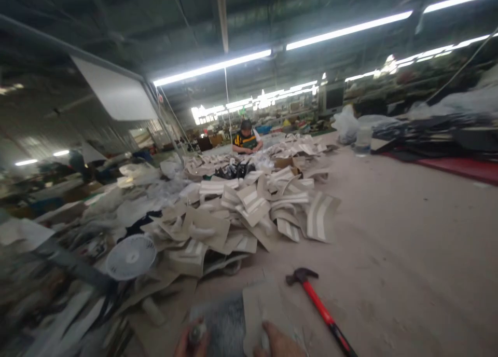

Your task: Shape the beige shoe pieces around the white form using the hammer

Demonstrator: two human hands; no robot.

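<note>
At the bottom edge, my left hand point(181, 343) is closed around a small tool with a round, metal-looking end point(197, 332); blur hides its kind. My right hand point(283, 342) is closed at a beige fabric panel point(261, 304), its thumb over the near part. A pale narrow piece shows beside that thumb. The panel partly covers a dark grey slab point(223, 320), which lies between both hands. To the right of my right hand, a claw hammer point(321, 307) with a red and black handle rests on the table.
A large heap of beige panels with white strips point(252, 206) covers the table point(389, 232) ahead. A round white fan point(131, 257) stands at left. Across the heap sits another person point(247, 139). Dark sheets point(459, 139) and plastic bags point(346, 124) lie at back right.
</note>
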